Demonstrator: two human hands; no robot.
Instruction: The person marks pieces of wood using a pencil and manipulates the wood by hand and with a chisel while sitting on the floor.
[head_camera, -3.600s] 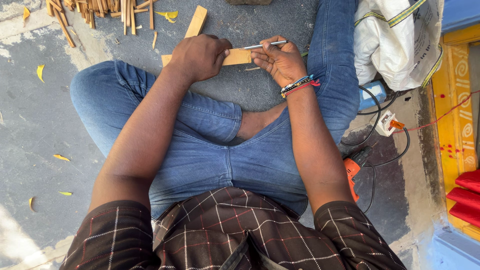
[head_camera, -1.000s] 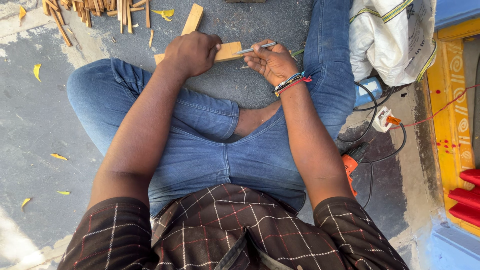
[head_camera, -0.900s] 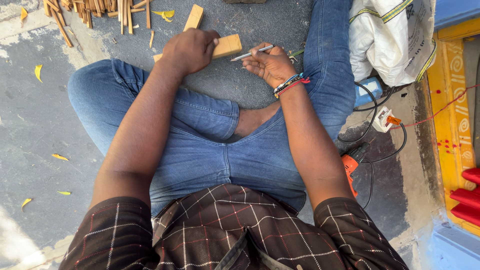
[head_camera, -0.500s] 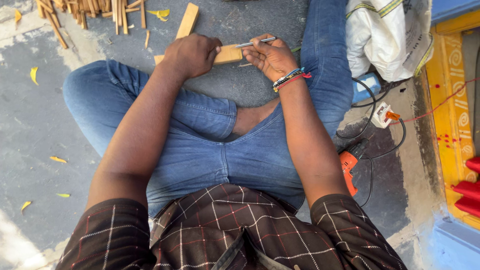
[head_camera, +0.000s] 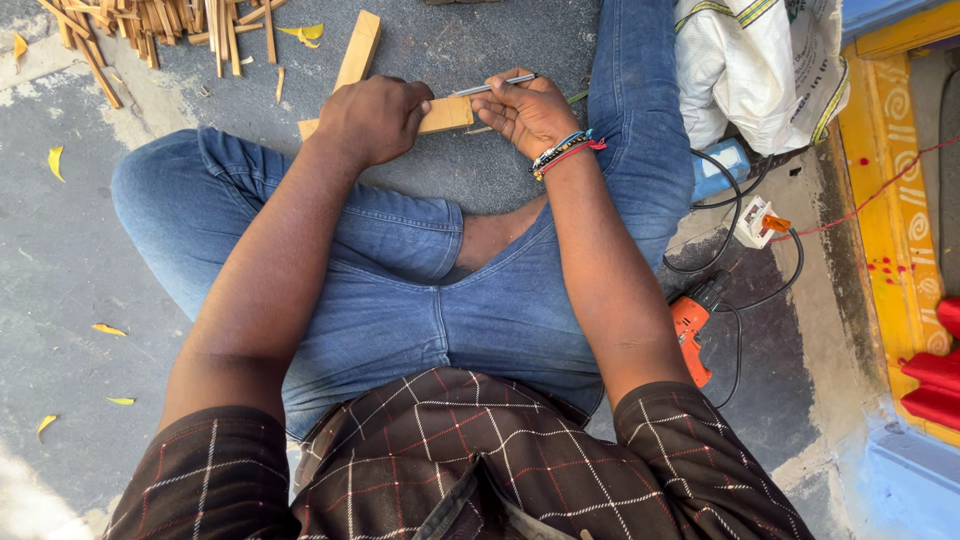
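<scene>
From the head camera, looking down at a person seated cross-legged on grey ground in blue jeans (head_camera: 400, 300); the left hand (head_camera: 375, 118) lies curled over a small flat wooden block (head_camera: 447, 113), fingers closed around its left end and covering most of it, so the block rests just beyond the knees, on or just above the ground; the right hand (head_camera: 530, 110) sits touching the block's right end, fingers pinched shut on a thin pen-like tool (head_camera: 495, 86) that lies across the far side of the block; beaded bracelets (head_camera: 562, 153) circle the right wrist; a second wooden slat (head_camera: 357, 50) lies on the ground just beyond the left hand, and a heap of thin wood strips (head_camera: 150, 20) lies at the far left; to the right, near the person's hip, lies an orange power drill (head_camera: 692, 335) with black cable, a white plug adapter (head_camera: 755, 220) farther off, and a white sack (head_camera: 760, 60) at the far right.
</scene>
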